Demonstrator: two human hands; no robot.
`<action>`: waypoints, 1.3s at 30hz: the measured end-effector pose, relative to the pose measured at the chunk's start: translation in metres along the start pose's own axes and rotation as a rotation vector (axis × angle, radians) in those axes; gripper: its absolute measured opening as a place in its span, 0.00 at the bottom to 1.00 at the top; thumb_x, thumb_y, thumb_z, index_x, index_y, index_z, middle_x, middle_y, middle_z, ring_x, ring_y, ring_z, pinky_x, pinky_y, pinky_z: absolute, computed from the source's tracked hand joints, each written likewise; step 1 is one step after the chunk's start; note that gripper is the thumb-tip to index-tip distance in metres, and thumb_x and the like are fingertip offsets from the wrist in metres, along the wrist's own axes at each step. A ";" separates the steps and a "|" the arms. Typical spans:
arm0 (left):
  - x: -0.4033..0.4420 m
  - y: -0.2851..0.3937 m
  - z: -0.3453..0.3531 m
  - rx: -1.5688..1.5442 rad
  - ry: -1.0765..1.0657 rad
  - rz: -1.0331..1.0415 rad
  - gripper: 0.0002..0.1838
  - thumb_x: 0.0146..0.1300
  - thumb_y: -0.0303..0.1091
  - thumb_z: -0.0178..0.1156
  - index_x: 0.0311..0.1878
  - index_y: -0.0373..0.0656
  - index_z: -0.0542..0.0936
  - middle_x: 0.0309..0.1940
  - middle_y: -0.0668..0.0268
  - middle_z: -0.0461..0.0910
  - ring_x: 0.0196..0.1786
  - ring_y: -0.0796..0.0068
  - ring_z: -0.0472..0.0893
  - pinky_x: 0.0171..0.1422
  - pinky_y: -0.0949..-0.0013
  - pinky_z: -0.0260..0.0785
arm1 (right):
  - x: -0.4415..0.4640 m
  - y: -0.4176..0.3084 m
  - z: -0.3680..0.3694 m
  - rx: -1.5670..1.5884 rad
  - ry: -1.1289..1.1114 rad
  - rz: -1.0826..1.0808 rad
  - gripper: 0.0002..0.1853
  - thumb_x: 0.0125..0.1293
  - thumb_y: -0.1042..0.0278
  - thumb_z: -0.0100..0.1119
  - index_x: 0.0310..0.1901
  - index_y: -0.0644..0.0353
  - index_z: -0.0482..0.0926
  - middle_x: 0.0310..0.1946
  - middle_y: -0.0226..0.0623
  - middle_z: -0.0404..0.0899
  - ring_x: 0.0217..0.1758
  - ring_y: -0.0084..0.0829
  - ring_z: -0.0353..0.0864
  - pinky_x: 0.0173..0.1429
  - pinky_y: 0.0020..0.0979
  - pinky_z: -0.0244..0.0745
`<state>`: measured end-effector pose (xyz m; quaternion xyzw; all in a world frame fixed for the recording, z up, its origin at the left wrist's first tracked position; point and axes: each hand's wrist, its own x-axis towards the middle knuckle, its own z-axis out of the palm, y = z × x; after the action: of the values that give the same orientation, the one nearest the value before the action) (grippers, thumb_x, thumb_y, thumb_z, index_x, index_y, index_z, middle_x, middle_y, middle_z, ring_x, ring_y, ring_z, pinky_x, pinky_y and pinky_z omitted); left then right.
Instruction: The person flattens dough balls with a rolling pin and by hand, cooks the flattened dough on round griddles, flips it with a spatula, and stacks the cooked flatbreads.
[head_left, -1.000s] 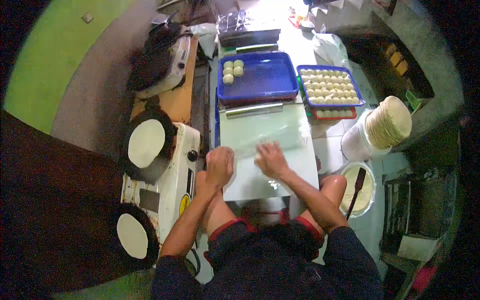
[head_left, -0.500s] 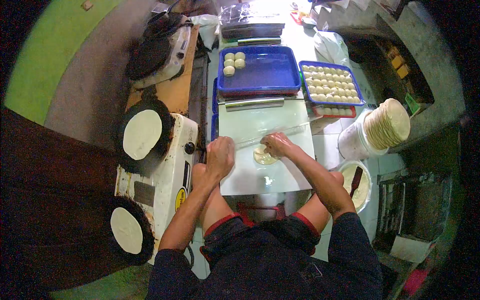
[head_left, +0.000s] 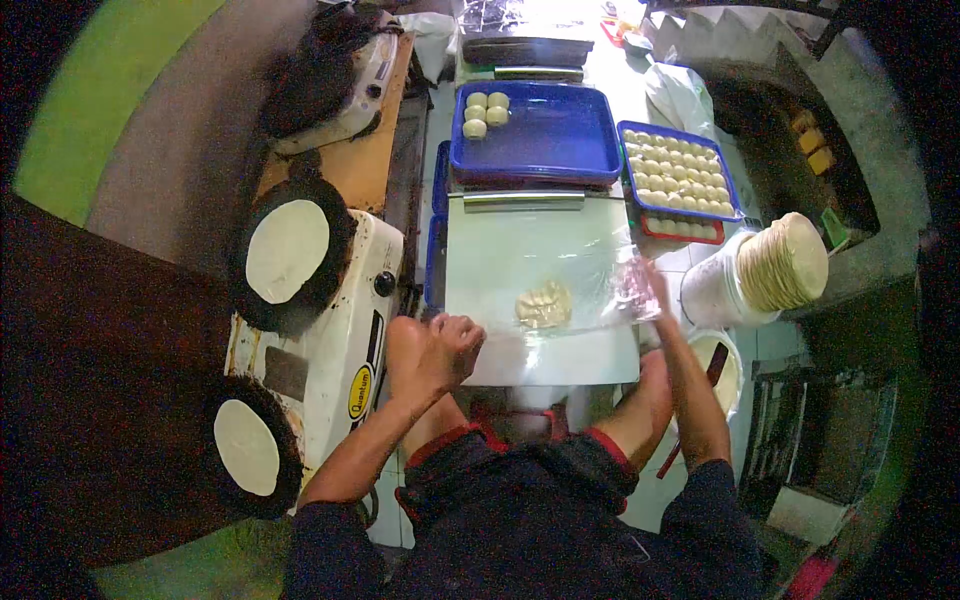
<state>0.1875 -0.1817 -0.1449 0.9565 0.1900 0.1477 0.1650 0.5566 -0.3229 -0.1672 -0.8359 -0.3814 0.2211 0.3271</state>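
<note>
My left hand [head_left: 455,350] is closed at the left edge of the white board [head_left: 490,250], beside my knee, with its fingers curled at the near left end of a clear plastic sheet [head_left: 605,285]. At the board's right edge, my right hand [head_left: 652,290] is blurred and grips the bunched right side of that sheet. Between the hands a flattened, wrinkled piece of dough [head_left: 543,305] lies on the board, with the sheet stretched across or just above it; contact is hard to tell.
A blue tray [head_left: 560,135] with several dough balls stands behind the board; a fuller blue tray [head_left: 680,170] is to its right. A stack of flat rounds [head_left: 785,262] tops a white bucket [head_left: 715,285]. Thin rounds [head_left: 287,250] lie on dark griddles at left.
My right hand has left the dough and moved right with the plastic sheet, which now spreads wider. My left hand has dropped slightly toward me. The dough looks more wrinkled.
</note>
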 end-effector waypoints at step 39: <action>-0.022 0.079 0.118 -0.251 -0.078 -0.141 0.09 0.53 0.21 0.54 0.38 0.38 0.79 0.36 0.54 0.78 0.46 0.50 0.78 0.52 0.51 0.73 | -0.015 -0.097 0.129 -0.527 0.140 -0.615 0.33 0.64 0.65 0.63 0.71 0.33 0.68 0.59 0.34 0.72 0.66 0.40 0.68 0.72 0.64 0.49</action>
<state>0.2335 -0.2910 -0.2270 0.9177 0.2302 0.1211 0.3004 0.4200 -0.2381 -0.1844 -0.7512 -0.6338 -0.0495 0.1779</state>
